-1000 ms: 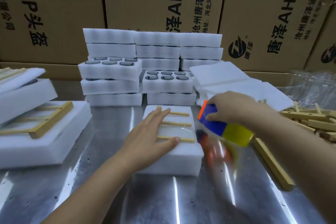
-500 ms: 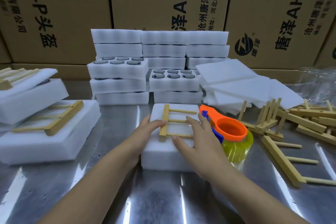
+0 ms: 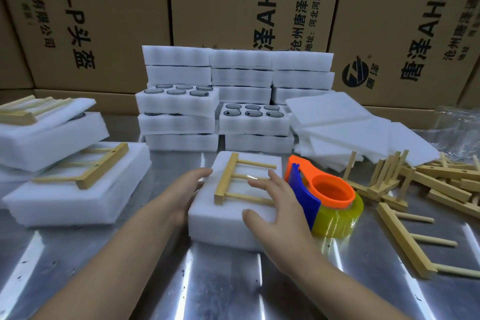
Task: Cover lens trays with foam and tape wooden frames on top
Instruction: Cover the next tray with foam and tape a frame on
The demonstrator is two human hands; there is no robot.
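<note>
A foam-covered lens tray [image 3: 228, 226] sits on the metal table [image 3: 220, 280] in front of me, with a wooden frame [image 3: 226, 179] lying on top under clear tape. My left hand [image 3: 192, 184] grips the tray's left edge. My right hand [image 3: 280, 205] lies spread over its right side, fingers on the frame's rungs and thumb on the front face. An orange and blue tape dispenser [image 3: 330, 195] with a yellowish roll stands on the table just right of the tray, held by neither hand.
Stacks of white lens trays [image 3: 254, 117] stand behind, two uncovered with dark lenses showing. Foam sheets [image 3: 337, 122] lie at back right. Loose wooden frames [image 3: 441, 182] are heaped on the right, one [image 3: 405, 236] nearer. Finished trays [image 3: 78, 189] lie left. Cardboard boxes [image 3: 233, 2] wall the back.
My right hand set the tape dispenser down beside the tray and moved onto the tray's right side. My left hand slid from the top of the frame to the tray's left edge.
</note>
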